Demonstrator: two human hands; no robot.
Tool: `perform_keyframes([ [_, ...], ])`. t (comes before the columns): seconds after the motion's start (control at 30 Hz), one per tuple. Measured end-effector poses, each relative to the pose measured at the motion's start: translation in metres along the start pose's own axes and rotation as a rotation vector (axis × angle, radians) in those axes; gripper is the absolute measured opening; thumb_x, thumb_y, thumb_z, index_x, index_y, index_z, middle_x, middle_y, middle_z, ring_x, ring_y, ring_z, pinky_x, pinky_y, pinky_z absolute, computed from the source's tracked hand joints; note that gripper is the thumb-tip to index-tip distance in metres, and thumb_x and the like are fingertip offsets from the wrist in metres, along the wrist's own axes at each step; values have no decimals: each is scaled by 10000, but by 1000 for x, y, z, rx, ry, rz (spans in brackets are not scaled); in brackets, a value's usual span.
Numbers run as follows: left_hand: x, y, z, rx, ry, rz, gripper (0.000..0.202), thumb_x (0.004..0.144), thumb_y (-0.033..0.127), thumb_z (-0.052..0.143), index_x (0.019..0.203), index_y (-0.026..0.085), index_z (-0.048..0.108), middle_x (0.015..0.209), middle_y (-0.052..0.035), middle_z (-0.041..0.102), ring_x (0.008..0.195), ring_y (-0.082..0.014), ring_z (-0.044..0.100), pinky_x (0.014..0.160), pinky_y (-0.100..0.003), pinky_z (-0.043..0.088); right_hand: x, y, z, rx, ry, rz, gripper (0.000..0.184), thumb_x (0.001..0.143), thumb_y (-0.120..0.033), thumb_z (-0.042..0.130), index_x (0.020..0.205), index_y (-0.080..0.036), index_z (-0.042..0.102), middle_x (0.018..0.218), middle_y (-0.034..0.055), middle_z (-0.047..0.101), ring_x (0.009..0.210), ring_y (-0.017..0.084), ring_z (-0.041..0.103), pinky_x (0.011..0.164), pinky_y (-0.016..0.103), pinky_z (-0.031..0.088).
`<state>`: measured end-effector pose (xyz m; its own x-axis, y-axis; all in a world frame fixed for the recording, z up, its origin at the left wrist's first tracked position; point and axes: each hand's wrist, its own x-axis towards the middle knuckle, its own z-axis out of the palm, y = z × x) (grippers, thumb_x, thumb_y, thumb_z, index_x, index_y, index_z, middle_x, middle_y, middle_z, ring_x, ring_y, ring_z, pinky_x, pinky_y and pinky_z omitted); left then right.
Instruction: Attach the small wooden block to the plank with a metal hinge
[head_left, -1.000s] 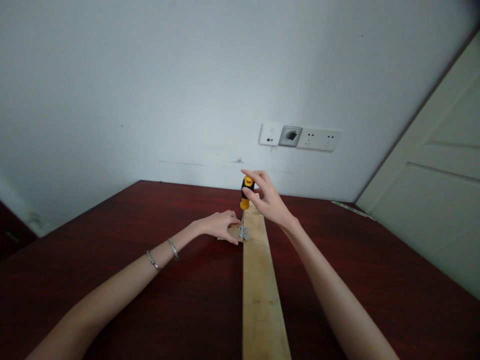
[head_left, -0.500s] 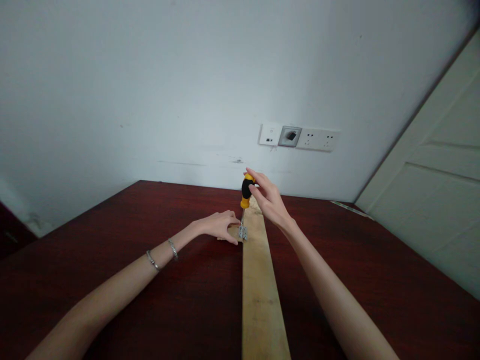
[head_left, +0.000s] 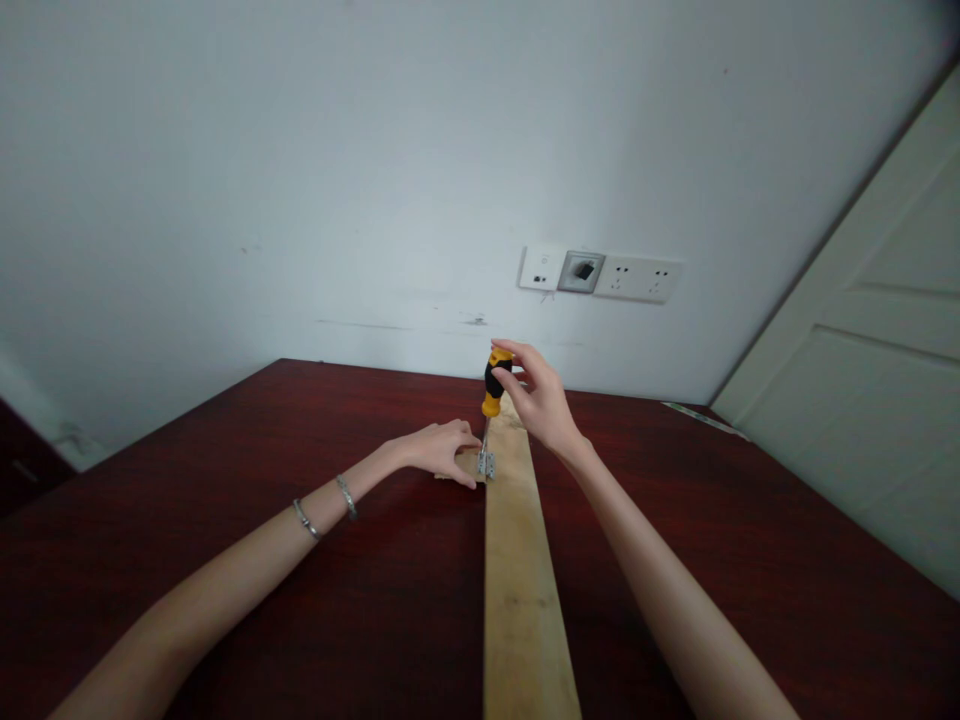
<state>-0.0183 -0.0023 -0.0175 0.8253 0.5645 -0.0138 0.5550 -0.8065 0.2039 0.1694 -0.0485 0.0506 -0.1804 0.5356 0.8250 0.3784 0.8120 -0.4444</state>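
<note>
My right hand (head_left: 541, 398) is closed on the handle of a yellow-and-black screwdriver (head_left: 496, 382). The screwdriver stands nearly upright, its shaft reaching down to a small metal hinge (head_left: 487, 465). That hinge lies across the seam between a long wooden board (head_left: 517, 580) and a small wooden piece (head_left: 469, 463) on its left. Over the small piece bends my left hand (head_left: 441, 450), gripping it with thumb and fingers on either side, close by the hinge. The screwdriver's tip and any screw are too small to make out.
The board lies lengthwise on a dark red tabletop (head_left: 360, 610). Behind it rises a pale wall with a row of sockets (head_left: 600, 275). A white panelled door (head_left: 885, 370) stands at the right, and a thin pale strip (head_left: 705, 420) lies near the table's back right edge.
The fingers of my right hand have turned slightly around the screwdriver's handle, the thumb shifting left across it. My left hand, the hinge and the board stay in place.
</note>
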Motion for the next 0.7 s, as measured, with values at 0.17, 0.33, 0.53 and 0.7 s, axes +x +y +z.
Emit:
perform_keyframes([
  [0.17, 0, -1, 0, -7, 3, -1, 621, 687, 641, 657, 1164, 249, 586, 1058, -46, 540, 952, -219, 538, 709, -247, 385, 0, -3, 3, -45, 58, 24, 274, 824, -337, 637, 1086, -266, 599, 1092, 60, 563, 990, 196, 564, 779, 334, 542],
  [0.33, 0, -1, 0, -9, -1, 7, 614, 692, 639, 654, 1153, 239, 591, 1052, -49, 536, 932, -216, 541, 691, -249, 386, -1, -2, 0, 36, -65, 15, 363, 896, -253, 510, 1255, -304, 534, 1229, 62, 562, 1087, 196, 553, 829, 344, 537],
  [0.53, -1, 0, -1, -10, 3, 14, 609, 688, 638, 656, 1145, 240, 598, 1051, -46, 535, 944, -222, 535, 701, -259, 393, 0, -2, 3, -49, 13, 41, 341, 812, -301, 642, 1151, -302, 602, 1119, 66, 527, 1026, 209, 547, 793, 362, 551],
  [0.7, -1, -2, 1, 14, 13, 15, 646, 690, 652, 646, 1182, 238, 583, 1066, -49, 532, 951, -224, 536, 717, -265, 402, 1, 0, -4, 68, -112, 59, 435, 862, -213, 531, 1284, -319, 515, 1266, 65, 527, 1140, 211, 528, 872, 376, 526],
])
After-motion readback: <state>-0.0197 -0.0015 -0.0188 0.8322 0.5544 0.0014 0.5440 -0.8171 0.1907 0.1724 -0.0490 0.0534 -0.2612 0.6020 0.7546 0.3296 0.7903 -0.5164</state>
